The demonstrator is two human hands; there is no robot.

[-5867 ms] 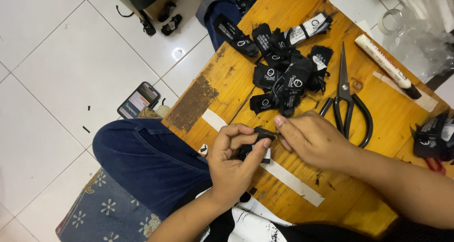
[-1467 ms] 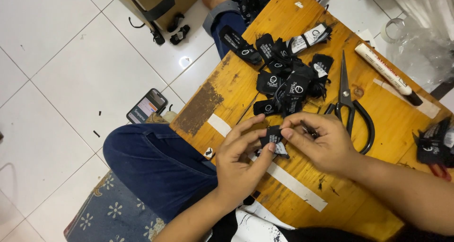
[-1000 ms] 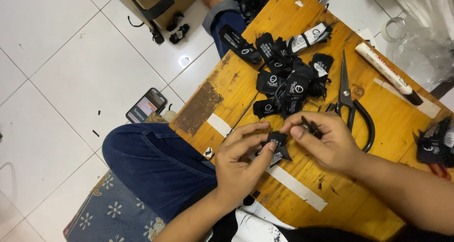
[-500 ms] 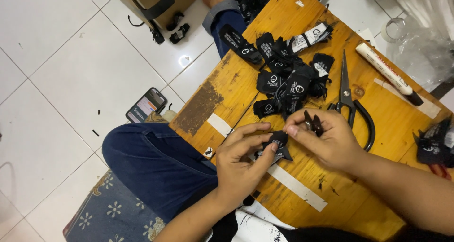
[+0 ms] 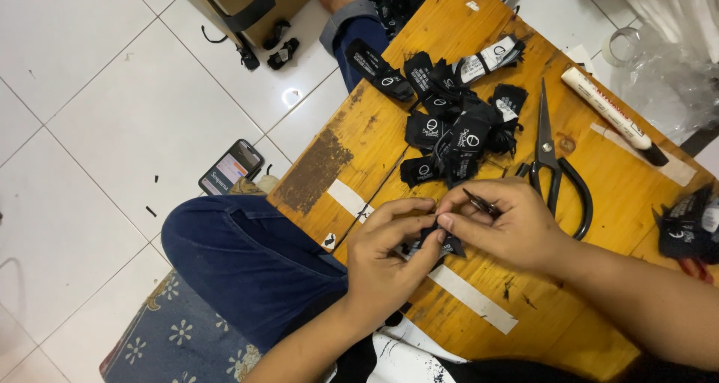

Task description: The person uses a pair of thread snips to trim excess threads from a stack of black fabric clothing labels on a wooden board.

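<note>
Seen from the head camera, a person seated on a tiled floor works over a low wooden table [image 5: 517, 293]. The left hand [image 5: 386, 259] and the right hand [image 5: 509, 222] meet above the table's near edge, both closed on a small black fabric label [image 5: 442, 242], pinched between thumbs and fingertips. The right hand also grips a thin dark metal tool [image 5: 479, 202], possibly tweezers, though it is too small to tell for certain.

Just beyond the hands lies a heap of black labels [image 5: 449, 121] with white marks. Black scissors [image 5: 553, 169] rest just beside the right hand, and a white marker pen [image 5: 614, 116] lies farther right. A strip of white tape [image 5: 472, 299] is stuck to the wood under the wrists. On the floor, a phone [image 5: 230, 167] sits near the person's blue-jeaned knee [image 5: 247, 256].
</note>
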